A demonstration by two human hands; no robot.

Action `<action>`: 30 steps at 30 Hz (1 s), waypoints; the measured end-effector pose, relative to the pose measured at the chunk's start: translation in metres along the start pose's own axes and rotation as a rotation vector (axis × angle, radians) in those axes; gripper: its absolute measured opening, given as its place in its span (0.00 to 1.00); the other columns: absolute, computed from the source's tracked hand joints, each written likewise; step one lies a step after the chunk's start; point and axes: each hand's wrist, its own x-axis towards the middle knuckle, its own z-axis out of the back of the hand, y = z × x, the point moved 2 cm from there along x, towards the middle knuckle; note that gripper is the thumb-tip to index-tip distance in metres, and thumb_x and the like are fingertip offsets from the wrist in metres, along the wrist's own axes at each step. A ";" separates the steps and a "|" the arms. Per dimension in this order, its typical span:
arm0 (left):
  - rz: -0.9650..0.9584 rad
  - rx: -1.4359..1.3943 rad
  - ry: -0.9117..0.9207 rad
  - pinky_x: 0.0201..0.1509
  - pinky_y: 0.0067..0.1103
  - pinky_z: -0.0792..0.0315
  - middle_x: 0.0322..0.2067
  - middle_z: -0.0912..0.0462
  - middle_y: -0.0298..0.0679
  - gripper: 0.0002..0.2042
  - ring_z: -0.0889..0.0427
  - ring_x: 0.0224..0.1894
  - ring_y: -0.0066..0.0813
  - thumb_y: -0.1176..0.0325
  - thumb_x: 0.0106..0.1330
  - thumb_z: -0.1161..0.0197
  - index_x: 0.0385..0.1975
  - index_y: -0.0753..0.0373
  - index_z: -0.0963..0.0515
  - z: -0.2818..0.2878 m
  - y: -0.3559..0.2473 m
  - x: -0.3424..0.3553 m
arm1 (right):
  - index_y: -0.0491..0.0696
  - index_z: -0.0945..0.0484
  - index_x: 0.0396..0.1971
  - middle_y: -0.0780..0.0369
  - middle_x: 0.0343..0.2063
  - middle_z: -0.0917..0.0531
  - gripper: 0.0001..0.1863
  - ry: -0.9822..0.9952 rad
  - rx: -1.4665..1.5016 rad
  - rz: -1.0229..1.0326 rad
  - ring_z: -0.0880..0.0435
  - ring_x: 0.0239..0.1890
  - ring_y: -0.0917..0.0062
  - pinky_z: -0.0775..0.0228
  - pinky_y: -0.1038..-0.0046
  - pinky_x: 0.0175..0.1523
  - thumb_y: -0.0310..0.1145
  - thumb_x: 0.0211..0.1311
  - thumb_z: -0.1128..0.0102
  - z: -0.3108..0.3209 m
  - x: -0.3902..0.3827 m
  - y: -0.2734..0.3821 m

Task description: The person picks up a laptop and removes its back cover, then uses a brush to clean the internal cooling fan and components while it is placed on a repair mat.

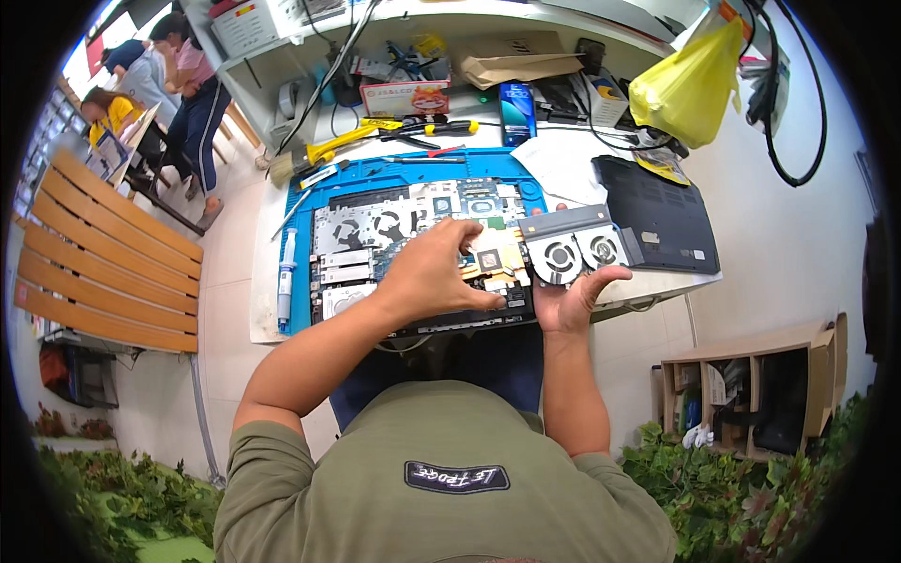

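My right hand (pixel 570 302) holds a laptop cooling assembly (pixel 560 260) from below at its right end, thumb beside the fans. Two round fans and a dark finned strip show on it, along with a copper-toned plate. At the plate's left end, my left hand (pixel 434 267) is curved around it, fingers at the upper edge and thumb at the lower. Some of its fingertips are hidden. Beneath both hands lies an opened laptop base (pixel 361 225), its circuit board and fan cutouts exposed. The assembly hides the base's right part. A blue work mat (pixel 301 253) supports the base.
A black laptop cover (pixel 662 220) lies at right beside white paper (pixel 561 169). Behind the mat are a phone (pixel 517 114), yellow-handled tools (pixel 450 129) and a brush (pixel 283 169). A blue-white tube (pixel 286 281) lies left. A yellow bag (pixel 690 84) hangs at upper right.
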 end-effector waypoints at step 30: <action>-0.165 0.792 -0.252 0.59 0.40 0.25 0.45 0.13 0.50 0.14 0.18 0.52 0.52 0.72 0.72 0.36 0.55 0.65 0.16 0.175 0.218 0.087 | 0.47 0.34 0.78 0.37 0.67 0.23 0.48 0.200 0.413 -0.368 0.19 0.64 0.37 0.31 0.24 0.67 0.73 0.78 0.67 -0.009 0.020 0.004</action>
